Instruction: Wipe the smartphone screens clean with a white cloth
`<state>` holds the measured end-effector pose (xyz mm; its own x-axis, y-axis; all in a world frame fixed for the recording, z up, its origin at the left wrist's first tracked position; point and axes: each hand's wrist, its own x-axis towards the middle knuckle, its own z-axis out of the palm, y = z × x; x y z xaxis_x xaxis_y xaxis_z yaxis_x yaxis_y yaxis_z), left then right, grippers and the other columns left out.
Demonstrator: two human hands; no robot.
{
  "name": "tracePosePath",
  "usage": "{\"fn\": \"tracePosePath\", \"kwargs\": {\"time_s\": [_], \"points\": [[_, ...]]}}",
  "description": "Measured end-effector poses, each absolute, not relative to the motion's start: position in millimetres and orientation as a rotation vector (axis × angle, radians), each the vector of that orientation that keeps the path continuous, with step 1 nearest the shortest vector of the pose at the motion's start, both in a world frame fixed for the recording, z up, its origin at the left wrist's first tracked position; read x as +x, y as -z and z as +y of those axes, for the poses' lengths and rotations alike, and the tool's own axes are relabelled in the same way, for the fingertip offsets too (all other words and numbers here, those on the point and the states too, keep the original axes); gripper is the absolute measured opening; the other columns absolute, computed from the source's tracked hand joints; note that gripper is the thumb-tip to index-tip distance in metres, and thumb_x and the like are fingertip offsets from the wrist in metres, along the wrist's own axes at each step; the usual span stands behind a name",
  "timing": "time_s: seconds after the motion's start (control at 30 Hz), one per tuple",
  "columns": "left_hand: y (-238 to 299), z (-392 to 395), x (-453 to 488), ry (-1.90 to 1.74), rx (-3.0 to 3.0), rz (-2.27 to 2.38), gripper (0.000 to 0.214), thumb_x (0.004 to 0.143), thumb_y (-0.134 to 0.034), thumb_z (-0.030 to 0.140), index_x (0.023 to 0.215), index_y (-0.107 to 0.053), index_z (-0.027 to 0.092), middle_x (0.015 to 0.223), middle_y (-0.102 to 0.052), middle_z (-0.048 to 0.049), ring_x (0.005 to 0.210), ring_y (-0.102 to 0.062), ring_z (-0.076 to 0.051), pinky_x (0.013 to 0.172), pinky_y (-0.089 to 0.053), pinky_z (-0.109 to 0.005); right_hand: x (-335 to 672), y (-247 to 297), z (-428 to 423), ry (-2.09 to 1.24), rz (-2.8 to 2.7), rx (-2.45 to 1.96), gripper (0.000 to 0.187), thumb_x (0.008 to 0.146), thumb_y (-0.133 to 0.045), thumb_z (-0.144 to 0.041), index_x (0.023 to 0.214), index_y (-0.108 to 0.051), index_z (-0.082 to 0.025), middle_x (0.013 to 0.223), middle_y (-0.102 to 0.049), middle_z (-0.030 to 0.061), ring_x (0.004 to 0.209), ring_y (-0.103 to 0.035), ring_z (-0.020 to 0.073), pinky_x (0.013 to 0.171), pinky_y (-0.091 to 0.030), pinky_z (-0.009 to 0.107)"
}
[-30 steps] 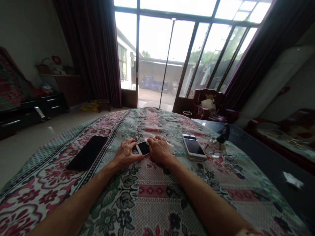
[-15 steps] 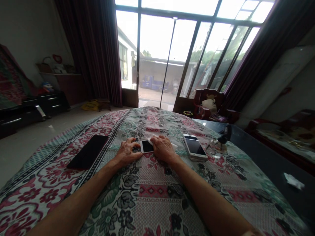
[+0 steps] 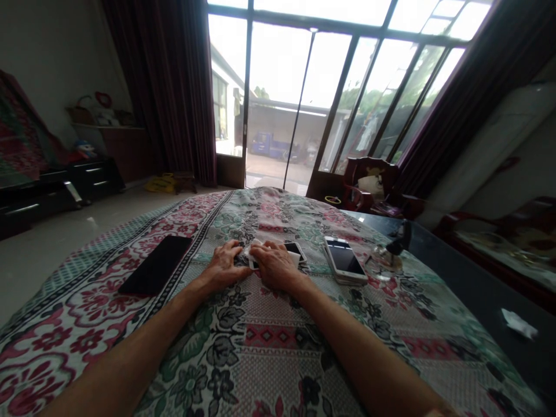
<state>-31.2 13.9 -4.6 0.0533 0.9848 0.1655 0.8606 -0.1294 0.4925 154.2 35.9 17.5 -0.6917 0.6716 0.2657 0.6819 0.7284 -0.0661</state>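
A small white phone (image 3: 294, 251) lies flat on the flowered cloth (image 3: 269, 336) in the middle of the table. My left hand (image 3: 225, 266) rests at its left end, fingers curled against the edge. My right hand (image 3: 273, 265) lies over the phone's left half, pressing a white cloth or tissue (image 3: 251, 252) onto the screen. Only the phone's right end shows beyond my right hand.
A large black phone (image 3: 157, 272) lies to the left on the cloth. A stack of white phones (image 3: 344, 260) sits to the right, with a small glass bottle (image 3: 381, 260) beyond. A crumpled white tissue (image 3: 516, 323) lies on the dark table at right.
My right hand has slid leftward across the small phone with the white cloth, uncovering the phone's right end. The left hand stays at the left edge.
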Motion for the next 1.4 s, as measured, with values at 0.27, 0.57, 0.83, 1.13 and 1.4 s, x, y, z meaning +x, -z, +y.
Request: {"fn": "tracePosePath", "kwargs": {"time_s": [0.27,0.57,0.83,1.13,1.4], "points": [[3,14,-44,-0.529,2.169,1.736,0.066,0.069,-0.063,0.039,0.132,-0.06,0.018,0.155,-0.042,-0.011,0.142,-0.036,-0.036,0.117,-0.03,-0.046,166,-27,23,-0.157,-2.713,-0.926,0.025,0.083,-0.052,-0.011,0.095,-0.071,-0.023,0.087,-0.07,0.0023,0.086,-0.056,0.017,0.082,-0.039,0.029],[0,13,-40,-0.59,2.103,1.748,0.072,0.065,-0.063,0.037,0.134,-0.058,0.017,0.154,-0.043,-0.0139,0.141,-0.036,-0.039,0.117,-0.03,-0.048,160,-25,37,-0.075,-2.671,-1.018,0.025,0.092,-0.049,-0.014,0.108,-0.068,-0.021,0.098,-0.069,0.0066,0.096,-0.056,0.019,0.087,-0.037,0.031],[1,14,-43,-0.626,2.104,1.712,0.068,0.064,-0.064,0.035,0.129,-0.061,0.016,0.152,-0.044,-0.0157,0.14,-0.039,-0.04,0.115,-0.033,-0.05,148,-26,43,-0.03,-2.721,-1.074,0.021,0.094,-0.051,-0.018,0.106,-0.067,-0.021,0.096,-0.067,0.0074,0.089,-0.053,0.0191,0.081,-0.036,0.031],[-5,6,-39,-0.585,2.136,1.744,0.063,0.068,-0.062,0.034,0.128,-0.063,0.015,0.153,-0.044,-0.0148,0.141,-0.038,-0.038,0.115,-0.033,-0.047,179,-21,-9,-0.131,-2.71,-0.896,0.026,0.092,-0.051,-0.013,0.11,-0.065,-0.025,0.119,-0.068,0.0033,0.114,-0.053,0.0218,0.094,-0.038,0.036],[3,9,-31,-0.732,2.136,1.816,0.053,0.068,-0.063,0.026,0.12,-0.069,0.018,0.144,-0.056,-0.0095,0.135,-0.048,-0.032,0.114,-0.036,-0.037,206,-7,-25,-0.187,-2.542,-0.822,0.022,0.095,-0.051,-0.014,0.108,-0.065,-0.024,0.13,-0.065,0.0027,0.112,-0.052,0.0216,0.1,-0.041,0.037]]}}
